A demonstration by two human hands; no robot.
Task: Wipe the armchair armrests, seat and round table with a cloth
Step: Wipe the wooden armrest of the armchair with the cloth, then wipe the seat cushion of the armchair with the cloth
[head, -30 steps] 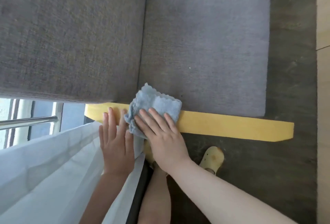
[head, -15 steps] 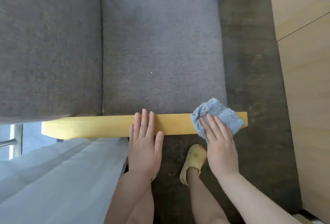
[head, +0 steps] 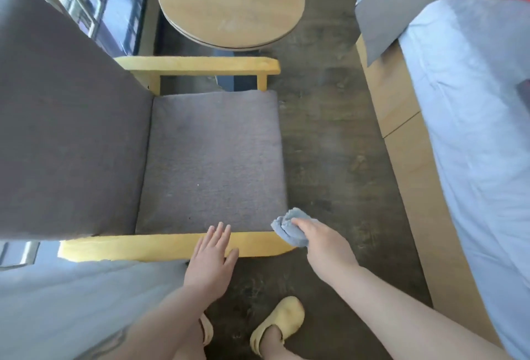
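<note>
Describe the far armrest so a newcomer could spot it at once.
Start at the grey armchair seat. Beyond it, toward the round table, runs the far armrest, a yellow wooden bar. Unlike the near armrest, no hand rests on it.

The right hand (head: 321, 240) covers much of the bunched pale-blue fleecy cloth (head: 288, 227) and the front tip of the near yellow wooden armrest (head: 137, 246). The grey fabric backrest (head: 57, 130) and the blue-sheeted bed (head: 473, 116) run off the frame. The round wooden desk's (head: 231, 1) base is hidden beneath its top.

Two armrests (head: 149, 246), one cloth (head: 289, 229), one round table (head: 231, 1), seemingly two slippers (head: 279, 324).
</note>
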